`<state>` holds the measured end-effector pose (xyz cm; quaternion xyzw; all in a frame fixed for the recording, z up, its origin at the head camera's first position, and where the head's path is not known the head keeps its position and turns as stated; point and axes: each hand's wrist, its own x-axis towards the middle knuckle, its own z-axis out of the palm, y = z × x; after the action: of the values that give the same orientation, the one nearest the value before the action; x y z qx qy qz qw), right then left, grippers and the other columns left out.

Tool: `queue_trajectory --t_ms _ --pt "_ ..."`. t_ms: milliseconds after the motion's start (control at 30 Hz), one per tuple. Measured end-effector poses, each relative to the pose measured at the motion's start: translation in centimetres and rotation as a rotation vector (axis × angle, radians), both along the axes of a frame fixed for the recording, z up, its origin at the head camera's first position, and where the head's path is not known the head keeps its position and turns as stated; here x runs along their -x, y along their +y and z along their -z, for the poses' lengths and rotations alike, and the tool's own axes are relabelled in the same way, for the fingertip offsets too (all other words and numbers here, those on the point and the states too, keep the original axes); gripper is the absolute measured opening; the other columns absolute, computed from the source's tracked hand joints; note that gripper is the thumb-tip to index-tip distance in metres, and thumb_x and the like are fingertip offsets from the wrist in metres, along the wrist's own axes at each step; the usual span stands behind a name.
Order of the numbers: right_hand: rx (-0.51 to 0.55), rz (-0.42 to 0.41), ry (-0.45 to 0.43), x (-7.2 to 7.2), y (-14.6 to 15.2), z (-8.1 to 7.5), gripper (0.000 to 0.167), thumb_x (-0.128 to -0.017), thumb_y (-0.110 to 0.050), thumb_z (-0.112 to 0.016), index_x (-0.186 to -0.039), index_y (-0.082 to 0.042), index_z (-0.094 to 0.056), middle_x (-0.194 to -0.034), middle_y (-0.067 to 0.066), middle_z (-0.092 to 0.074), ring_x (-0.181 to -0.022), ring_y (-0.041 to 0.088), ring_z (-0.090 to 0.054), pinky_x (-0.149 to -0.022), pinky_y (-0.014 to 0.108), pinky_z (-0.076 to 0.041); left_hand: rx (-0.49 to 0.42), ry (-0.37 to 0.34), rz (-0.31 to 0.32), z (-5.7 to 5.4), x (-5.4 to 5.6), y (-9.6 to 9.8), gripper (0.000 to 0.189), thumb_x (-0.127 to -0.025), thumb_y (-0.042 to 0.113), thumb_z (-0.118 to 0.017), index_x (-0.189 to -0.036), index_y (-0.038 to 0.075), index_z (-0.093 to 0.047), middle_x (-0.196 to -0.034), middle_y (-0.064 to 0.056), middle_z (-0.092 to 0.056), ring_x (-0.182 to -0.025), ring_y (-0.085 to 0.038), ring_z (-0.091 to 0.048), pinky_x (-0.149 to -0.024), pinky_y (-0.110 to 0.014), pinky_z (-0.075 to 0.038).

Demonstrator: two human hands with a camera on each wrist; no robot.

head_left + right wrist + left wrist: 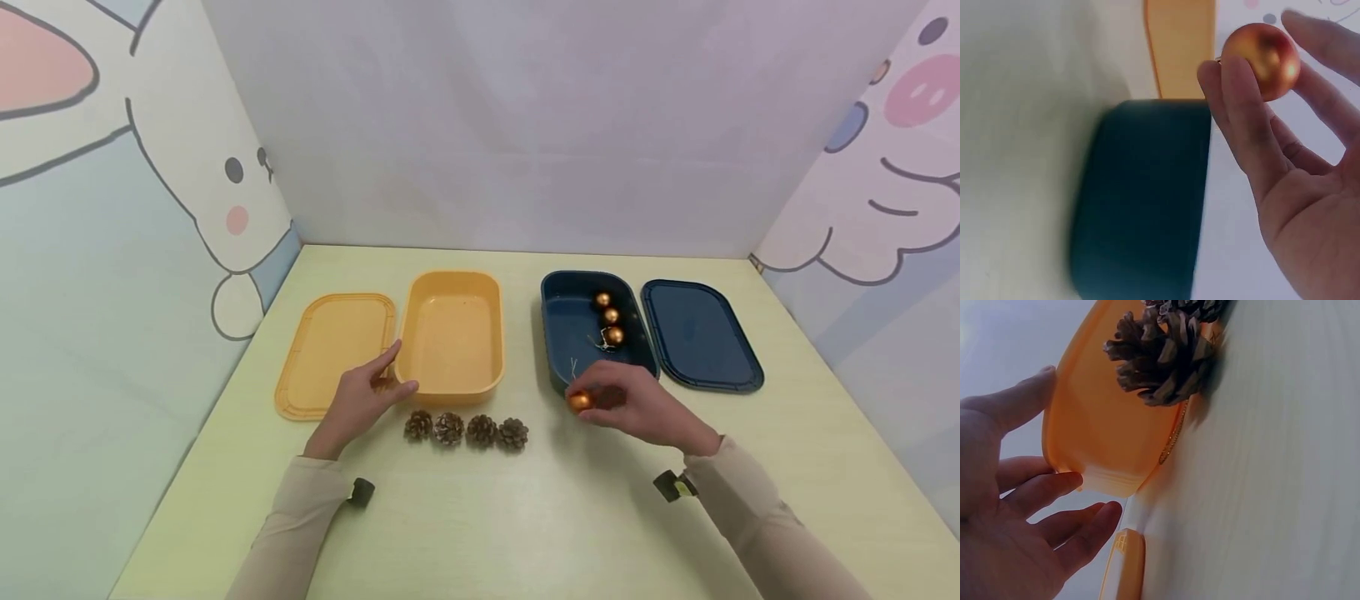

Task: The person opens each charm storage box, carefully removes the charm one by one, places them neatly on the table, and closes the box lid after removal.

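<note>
In the head view my right hand (637, 404) pinches a copper-coloured ball ornament (581, 402) above the near edge of the dark blue box (566, 325). The right wrist view shows the same ornament (1266, 61) between my fingers, with the blue box wall (1141, 200) beside it. Inside that box, along its right side, lie three more copper ornaments (611, 316). My left hand (360, 408) rests with spread, loosely extended fingers at the near left corner of the yellow box (453, 333). Seen from the left wrist, the thumb touches its rim.
Several pine cones (482, 430) stand in a row in front of the yellow box. A yellow lid (337, 350) lies left of that box, and a dark blue lid (702, 333) lies right of the blue one. Walls with cartoon animals border the table (487, 517).
</note>
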<state>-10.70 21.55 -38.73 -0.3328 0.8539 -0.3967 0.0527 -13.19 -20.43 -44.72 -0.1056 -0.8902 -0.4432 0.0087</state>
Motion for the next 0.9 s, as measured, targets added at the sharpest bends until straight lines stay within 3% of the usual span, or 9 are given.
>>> queue_trajectory --t_ms 200,333,433,567,667,900 --pt "-0.004 -0.047 -0.064 -0.8 -0.6 1.2 0.028 -0.091 -0.002 -0.071 -0.118 -0.01 -0.069 -0.109 0.005 -0.068 -0.094 0.014 -0.07 -0.079 0.025 -0.061 0.003 -0.005 0.001 0.0 0.0 0.0 0.079 -0.088 0.043 -0.076 -0.154 0.014 -0.042 -0.151 -0.015 -0.052 -0.107 -0.026 -0.063 -0.095 -0.047 -0.053" --pt "-0.008 -0.027 -0.083 -1.2 -1.1 2.1 0.028 -0.089 0.0 -0.072 -0.115 -0.011 -0.072 -0.106 0.004 -0.064 -0.097 0.015 -0.067 -0.081 0.024 -0.061 0.003 -0.005 -0.002 0.0 0.0 0.0 0.079 -0.088 0.043 -0.076 -0.154 0.015 -0.042 -0.146 -0.015 -0.058 -0.102 -0.024 -0.06 -0.093 -0.044 -0.052" --pt "-0.009 -0.01 -0.087 -1.4 -1.5 2.7 0.029 -0.087 0.002 -0.073 -0.113 -0.011 -0.074 -0.105 0.004 -0.063 -0.097 0.015 -0.068 -0.081 0.024 -0.061 0.01 -0.007 -0.004 0.0 -0.1 -0.1 0.079 -0.088 0.043 -0.076 -0.154 0.015 -0.042 -0.127 -0.015 -0.067 -0.096 -0.023 -0.058 -0.086 -0.038 -0.05" --pt "-0.053 0.01 -0.054 -1.9 -2.0 3.2 0.031 -0.085 0.005 -0.073 -0.111 -0.012 -0.075 -0.102 0.002 -0.062 -0.094 0.012 -0.067 -0.078 0.023 -0.06 0.019 -0.001 -0.005 0.1 -0.2 -0.1 0.079 -0.088 0.042 -0.076 -0.153 0.015 -0.043 -0.114 -0.012 -0.068 -0.091 -0.021 -0.056 -0.083 -0.034 -0.048" --pt "-0.107 0.032 -0.019 -2.0 -2.2 3.4 0.034 -0.083 0.007 -0.073 -0.109 -0.014 -0.076 -0.1 0.0 -0.062 -0.092 0.01 -0.065 -0.075 0.021 -0.06 0.018 0.008 -0.002 0.0 -0.2 -0.1 0.078 -0.088 0.042 -0.076 -0.153 0.014 -0.043 -0.125 -0.011 -0.067 -0.094 -0.021 -0.057 -0.085 -0.035 -0.05" --pt "-0.198 0.059 0.071 -2.2 -2.7 3.9 0.03 -0.081 0.001 -0.077 -0.107 -0.015 -0.077 -0.098 -0.001 -0.061 -0.086 0.008 -0.063 -0.071 0.021 -0.059 0.004 0.002 0.008 -0.2 -0.1 0.0 0.078 -0.089 0.041 -0.076 -0.154 0.014 -0.042 -0.128 -0.013 -0.066 -0.096 -0.023 -0.057 -0.088 -0.04 -0.05"
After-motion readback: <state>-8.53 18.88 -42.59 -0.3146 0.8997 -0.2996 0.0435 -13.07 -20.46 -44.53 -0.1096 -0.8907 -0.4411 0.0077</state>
